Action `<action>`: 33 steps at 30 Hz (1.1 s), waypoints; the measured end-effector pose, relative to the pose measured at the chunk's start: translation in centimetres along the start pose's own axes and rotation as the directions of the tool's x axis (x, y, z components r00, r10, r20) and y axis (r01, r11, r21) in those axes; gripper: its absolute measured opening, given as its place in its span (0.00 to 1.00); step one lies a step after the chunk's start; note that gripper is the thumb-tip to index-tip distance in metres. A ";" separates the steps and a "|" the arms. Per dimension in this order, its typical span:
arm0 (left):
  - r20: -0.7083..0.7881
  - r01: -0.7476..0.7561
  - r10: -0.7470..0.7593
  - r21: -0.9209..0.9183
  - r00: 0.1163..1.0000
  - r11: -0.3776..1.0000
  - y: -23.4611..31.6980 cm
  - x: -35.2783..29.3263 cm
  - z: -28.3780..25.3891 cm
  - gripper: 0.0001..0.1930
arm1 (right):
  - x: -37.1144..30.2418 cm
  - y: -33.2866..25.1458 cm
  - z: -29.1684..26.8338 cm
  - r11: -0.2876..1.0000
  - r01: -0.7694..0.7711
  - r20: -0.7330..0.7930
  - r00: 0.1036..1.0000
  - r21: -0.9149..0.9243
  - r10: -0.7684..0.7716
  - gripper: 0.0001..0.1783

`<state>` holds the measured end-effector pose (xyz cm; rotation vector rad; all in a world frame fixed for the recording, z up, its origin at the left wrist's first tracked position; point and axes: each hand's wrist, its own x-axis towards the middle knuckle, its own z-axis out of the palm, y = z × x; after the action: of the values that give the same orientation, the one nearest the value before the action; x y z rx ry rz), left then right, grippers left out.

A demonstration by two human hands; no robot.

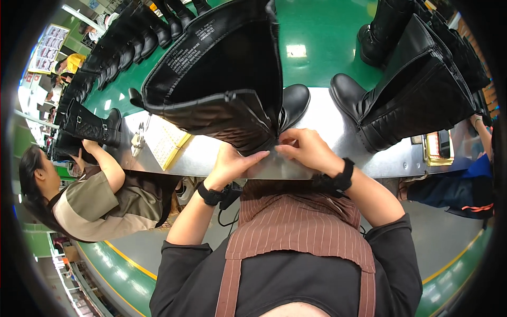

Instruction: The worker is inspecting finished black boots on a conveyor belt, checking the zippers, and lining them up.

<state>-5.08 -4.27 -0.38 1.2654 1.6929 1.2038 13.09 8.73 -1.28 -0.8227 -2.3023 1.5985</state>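
A tall black boot (pixel 211 113) with a quilted shaft stands upright in front of me, its wide top gaping toward me and its toe pointing away to the right. My left hand (pixel 231 165) is against the near side of its lower shaft, thumb stretched to the right; the fingers are partly hidden by the boot. Beside the ankle, at the lower end of a seam or zipper, my right hand (pixel 308 150) is closed in a pinch. Whatever lies between those fingertips is too small to make out. A second tall black boot (pixel 412 100) with straps stands to the right.
The metal worktop (pixel 327 132) carries a yellow-edged paper pad (pixel 168 141) at left and another stack (pixel 438 150) at right. Rows of black boots (pixel 127 53) line the green surface (pixel 317 31) beyond. At left a co-worker (pixel 95 195) handles a buckled boot (pixel 87 124).
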 end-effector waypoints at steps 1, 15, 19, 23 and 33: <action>0.004 -0.042 0.042 -0.012 0.999 0.999 -0.5 0.0 0.0 0.23 | 0.3 0.3 0.5 0.999 0.038 -0.016 0.999 0.018 -0.038 0.13; -0.049 -0.009 0.008 -0.038 0.999 0.999 -2.9 -0.9 0.7 0.22 | 1.3 -1.0 0.7 0.839 -0.334 0.300 0.929 0.430 0.217 0.19; -0.049 -0.003 0.002 -0.028 0.999 1.000 -2.6 -0.7 0.7 0.20 | -0.2 -5.6 -1.3 0.750 -0.044 0.205 0.971 0.660 -0.123 0.20; -0.030 0.062 -0.065 -0.098 0.997 0.993 -2.1 -0.3 0.5 0.26 | -1.9 -9.9 -3.6 0.772 0.116 0.108 0.966 0.625 -0.233 0.21; 0.091 -0.003 0.010 -0.073 0.996 0.997 -0.3 0.1 -0.7 0.41 | -1.0 -12.0 -4.4 0.806 0.108 0.116 0.970 0.582 -0.213 0.22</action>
<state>-5.85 -4.44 -0.44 1.2637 1.5665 1.1829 12.16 8.65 11.52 -0.3345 -1.7429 2.1789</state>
